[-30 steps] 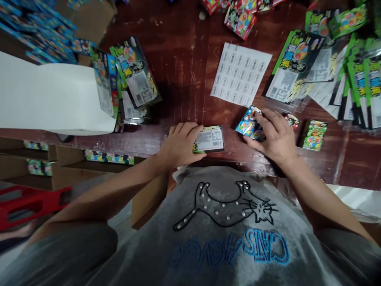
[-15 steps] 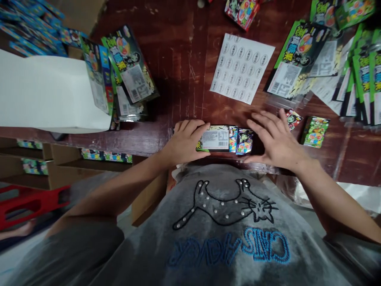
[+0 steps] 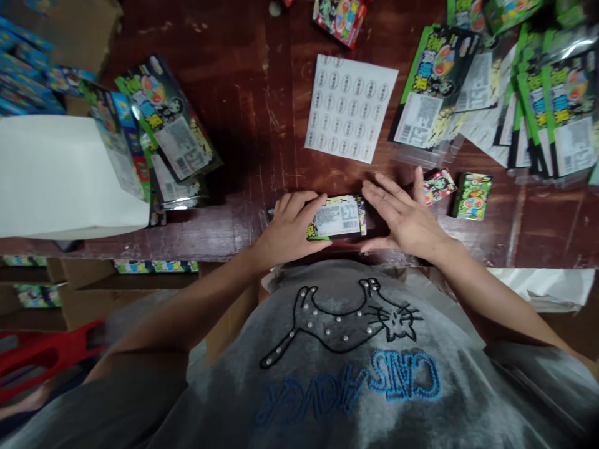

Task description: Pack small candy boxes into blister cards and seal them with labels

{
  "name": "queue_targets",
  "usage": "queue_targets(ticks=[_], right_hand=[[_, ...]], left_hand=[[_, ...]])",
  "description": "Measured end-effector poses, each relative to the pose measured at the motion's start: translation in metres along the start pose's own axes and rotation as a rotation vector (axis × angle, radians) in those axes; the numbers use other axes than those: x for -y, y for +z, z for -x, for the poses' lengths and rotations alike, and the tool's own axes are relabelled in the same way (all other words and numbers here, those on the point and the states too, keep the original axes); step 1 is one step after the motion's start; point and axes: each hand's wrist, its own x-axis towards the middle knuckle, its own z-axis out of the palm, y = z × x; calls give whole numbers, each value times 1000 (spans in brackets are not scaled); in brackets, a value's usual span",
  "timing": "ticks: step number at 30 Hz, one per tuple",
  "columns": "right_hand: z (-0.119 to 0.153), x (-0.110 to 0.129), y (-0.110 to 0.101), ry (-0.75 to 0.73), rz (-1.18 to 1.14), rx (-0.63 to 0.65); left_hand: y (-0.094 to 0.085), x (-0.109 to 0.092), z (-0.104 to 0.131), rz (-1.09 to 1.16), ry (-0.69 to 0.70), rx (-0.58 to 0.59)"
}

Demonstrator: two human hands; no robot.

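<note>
A black-and-green candy packet [image 3: 334,217] with a white printed label lies lengthwise along the table's front edge. My left hand [image 3: 292,227] grips its left end, thumb below and fingers above. At the right end a narrow strip of a purple candy box [image 3: 362,216] sticks out. Right beside that end is my right hand [image 3: 402,218], its fingers stretched out and spread, the thumb low near the table edge. A small red candy box [image 3: 438,186] lies partly behind this hand, and a green candy box [image 3: 473,196] lies just to the right of it.
A sheet of oval stickers [image 3: 350,109] lies ahead of the hands. Labelled packets [image 3: 435,87] are piled at the right, others [image 3: 171,125] at the left by a white tray [image 3: 51,181]. Another red box [image 3: 340,20] is at the back. Cartons [image 3: 88,293] stand below the table.
The purple box has slid left into the packet, so only a strip shows. My right hand has moved left with it, while my left hand keeps its grip. The view has shifted slightly.
</note>
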Motion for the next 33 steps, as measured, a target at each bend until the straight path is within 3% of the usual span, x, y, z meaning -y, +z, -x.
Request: queue_targets(ticks=[4,6,8,12,14,19,24,33], right_hand=[[32,0,-21,429,231,-229],[46,-4,-26,572,294,-277],[51,-8,-27,513,225,-223],[38,-13,-24,97,-56,33],[25,-15,-22,4,-94,113],[1,-29,-17,-43,-127,185],[0,-42,-23,16,-144,137],[4,-2,-18,153,2,-19]], left_hand=[[2,-2,-1,-26,-3,-17],[2,-3,-4,-25,-14,-6],[0,-5,-7,-23,-21,7],[-4,-3,-12,-28,-2,39],[-6,0,-15,-23,18,56],[-9,11,-19,-3,67,77],[-13,17,-18,12,87,103],[-2,4,-14,33,-16,-28]])
